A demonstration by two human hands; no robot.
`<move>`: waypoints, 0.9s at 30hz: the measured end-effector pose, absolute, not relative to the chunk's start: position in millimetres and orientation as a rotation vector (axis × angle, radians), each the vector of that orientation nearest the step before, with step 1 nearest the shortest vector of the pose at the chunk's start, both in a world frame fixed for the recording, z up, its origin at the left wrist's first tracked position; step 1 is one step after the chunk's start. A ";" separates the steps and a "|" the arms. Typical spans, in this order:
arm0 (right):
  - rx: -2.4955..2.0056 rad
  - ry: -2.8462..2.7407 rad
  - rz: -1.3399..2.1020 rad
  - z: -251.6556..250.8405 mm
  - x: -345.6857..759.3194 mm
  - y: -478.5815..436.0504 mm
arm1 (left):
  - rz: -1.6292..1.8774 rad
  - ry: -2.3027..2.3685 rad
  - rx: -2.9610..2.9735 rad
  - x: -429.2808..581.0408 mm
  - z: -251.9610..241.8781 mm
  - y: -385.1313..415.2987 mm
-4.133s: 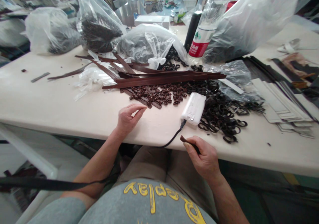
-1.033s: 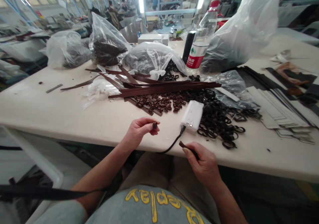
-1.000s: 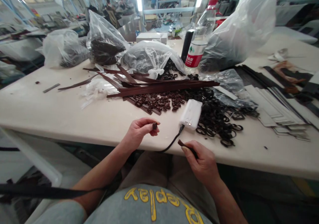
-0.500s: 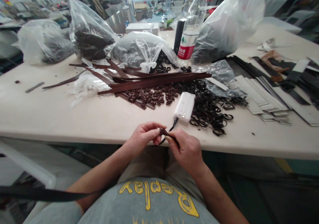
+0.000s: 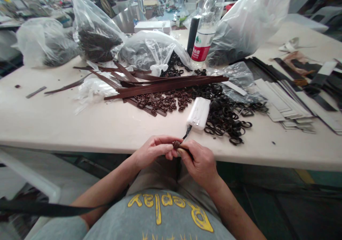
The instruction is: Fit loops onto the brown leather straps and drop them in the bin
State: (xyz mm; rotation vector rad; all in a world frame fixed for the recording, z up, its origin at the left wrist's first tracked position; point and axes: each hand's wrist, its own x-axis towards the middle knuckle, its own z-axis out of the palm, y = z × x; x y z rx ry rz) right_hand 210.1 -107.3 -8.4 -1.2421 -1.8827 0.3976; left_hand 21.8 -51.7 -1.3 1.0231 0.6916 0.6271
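In front of the table edge, my left hand pinches a small dark-brown ridged piece between thumb and fingers. It looks like brown loops bunched on the end of a strip, though the fingers hide much of it. My right hand is closed around the dark-brown strip just beside that piece, and the two hands nearly touch. Behind them lie a pile of small brown loops and several long brown strips. A white power bank has a black cable running down toward my hands.
Black loops are heaped right of the power bank. Pale and black strips are stacked farther right. Plastic bags and a clear bottle with a red label stand at the back of the white table.
My left fingers have shifted slightly right, closer to my right hand. The brown piece between them has turned, and its ridged side now shows. The view has tilted a little.
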 end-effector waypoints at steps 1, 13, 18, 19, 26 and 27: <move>-1.239 -1.880 0.398 -7.8 210.0 -107.7 | 0.615 0.696 1.031 21.9 -2.5 -52.0; -1.228 -1.701 0.663 -11.1 208.3 -108.8 | 0.878 0.816 1.166 37.2 -12.4 -64.9; -1.268 -1.760 0.645 -15.1 207.5 -109.0 | 0.930 0.847 1.255 34.3 -10.6 -65.7; -1.286 -1.774 0.639 -16.0 208.2 -109.4 | 0.929 0.859 1.253 33.2 -9.6 -64.7; -1.407 -1.971 0.472 -22.8 214.8 -109.4 | 0.945 0.929 1.197 30.5 -1.9 -58.7; -1.408 -1.987 0.459 -23.4 214.9 -108.8 | 0.943 0.933 1.195 30.8 -1.4 -58.3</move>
